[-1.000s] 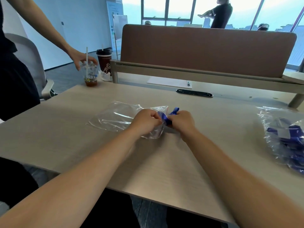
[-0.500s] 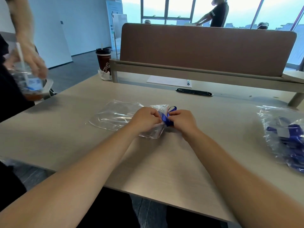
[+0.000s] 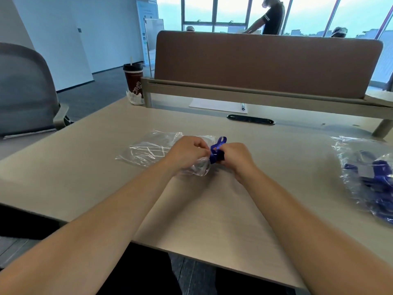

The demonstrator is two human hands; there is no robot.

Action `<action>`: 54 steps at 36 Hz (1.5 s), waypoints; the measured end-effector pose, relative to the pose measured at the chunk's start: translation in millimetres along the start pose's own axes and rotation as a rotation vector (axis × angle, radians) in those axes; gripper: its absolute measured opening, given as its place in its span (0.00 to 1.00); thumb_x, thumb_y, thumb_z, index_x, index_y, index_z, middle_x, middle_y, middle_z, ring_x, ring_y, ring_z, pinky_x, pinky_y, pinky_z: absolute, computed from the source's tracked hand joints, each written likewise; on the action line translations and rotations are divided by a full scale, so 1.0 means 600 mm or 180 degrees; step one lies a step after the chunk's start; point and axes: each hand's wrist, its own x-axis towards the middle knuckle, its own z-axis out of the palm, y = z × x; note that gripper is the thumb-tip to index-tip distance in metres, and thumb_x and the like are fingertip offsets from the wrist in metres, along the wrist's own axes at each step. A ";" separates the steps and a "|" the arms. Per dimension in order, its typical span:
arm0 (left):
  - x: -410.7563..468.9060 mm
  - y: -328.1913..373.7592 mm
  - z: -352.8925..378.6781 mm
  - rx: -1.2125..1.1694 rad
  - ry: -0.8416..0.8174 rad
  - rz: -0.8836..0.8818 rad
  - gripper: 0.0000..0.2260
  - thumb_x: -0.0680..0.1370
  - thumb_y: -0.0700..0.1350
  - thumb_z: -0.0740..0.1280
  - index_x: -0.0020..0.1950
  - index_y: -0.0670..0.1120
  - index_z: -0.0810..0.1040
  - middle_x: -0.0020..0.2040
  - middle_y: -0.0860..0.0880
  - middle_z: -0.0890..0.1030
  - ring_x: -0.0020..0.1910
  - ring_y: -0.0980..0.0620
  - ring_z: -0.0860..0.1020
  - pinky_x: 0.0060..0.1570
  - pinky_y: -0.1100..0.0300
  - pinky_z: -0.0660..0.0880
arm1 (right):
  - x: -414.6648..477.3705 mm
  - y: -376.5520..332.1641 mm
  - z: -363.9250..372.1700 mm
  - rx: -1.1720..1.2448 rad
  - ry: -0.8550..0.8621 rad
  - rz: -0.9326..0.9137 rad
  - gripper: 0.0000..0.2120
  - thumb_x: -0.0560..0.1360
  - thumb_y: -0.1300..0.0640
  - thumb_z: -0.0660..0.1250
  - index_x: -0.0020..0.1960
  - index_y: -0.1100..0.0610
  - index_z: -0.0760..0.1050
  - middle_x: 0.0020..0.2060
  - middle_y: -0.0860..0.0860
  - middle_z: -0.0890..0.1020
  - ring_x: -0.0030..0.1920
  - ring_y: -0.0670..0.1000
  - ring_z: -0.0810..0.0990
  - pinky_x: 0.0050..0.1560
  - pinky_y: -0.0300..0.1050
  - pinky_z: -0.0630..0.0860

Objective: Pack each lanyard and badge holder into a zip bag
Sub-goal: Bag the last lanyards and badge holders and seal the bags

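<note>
A clear zip bag (image 3: 153, 151) lies flat on the beige table (image 3: 85, 177), its mouth pointing right. My left hand (image 3: 187, 153) pinches the bag's mouth edge. My right hand (image 3: 236, 156) grips a bunched blue lanyard (image 3: 218, 149) right at that mouth, with a loop of strap sticking up above my fingers. The badge holder is hidden in my hand. Both hands almost touch each other.
A large clear bag (image 3: 370, 177) with several blue lanyards lies at the right edge. A brown cup (image 3: 134, 81) stands at the far left corner. Paper (image 3: 217, 105) with a pen, a cable slot (image 3: 251, 119) and a brown divider (image 3: 265, 62) sit behind. A grey chair (image 3: 23, 90) stands left.
The person at the left took the clear drink cup off the table and left the view. My hands stayed at the bag's mouth, working the lanyard.
</note>
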 end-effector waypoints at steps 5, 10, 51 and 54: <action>0.001 0.001 -0.001 -0.0016 -0.0007 -0.0009 0.02 0.74 0.42 0.72 0.43 0.47 0.84 0.45 0.50 0.84 0.43 0.54 0.79 0.40 0.66 0.72 | -0.012 -0.001 -0.004 0.0412 -0.0138 0.0027 0.09 0.77 0.63 0.63 0.39 0.55 0.74 0.38 0.52 0.79 0.44 0.54 0.79 0.57 0.55 0.81; 0.000 0.005 -0.002 -0.0112 -0.0023 -0.0043 0.02 0.75 0.42 0.71 0.43 0.47 0.83 0.50 0.50 0.84 0.47 0.54 0.80 0.40 0.69 0.71 | -0.007 0.005 -0.002 0.0226 -0.0190 -0.0040 0.06 0.73 0.65 0.67 0.38 0.56 0.77 0.40 0.54 0.80 0.46 0.56 0.81 0.59 0.60 0.79; 0.020 0.000 -0.008 -0.0024 -0.0412 -0.0039 0.10 0.77 0.41 0.63 0.35 0.47 0.74 0.52 0.48 0.83 0.51 0.49 0.80 0.53 0.51 0.76 | 0.004 0.008 -0.010 0.0665 -0.0052 0.0499 0.09 0.74 0.65 0.66 0.53 0.63 0.81 0.50 0.63 0.84 0.45 0.61 0.84 0.45 0.59 0.83; 0.017 0.003 -0.010 0.0090 -0.0475 -0.0016 0.09 0.77 0.41 0.63 0.36 0.47 0.74 0.51 0.47 0.83 0.54 0.48 0.80 0.55 0.49 0.76 | 0.008 0.012 -0.007 0.0260 0.0043 0.0257 0.05 0.73 0.63 0.69 0.40 0.56 0.82 0.46 0.59 0.85 0.50 0.61 0.84 0.55 0.64 0.80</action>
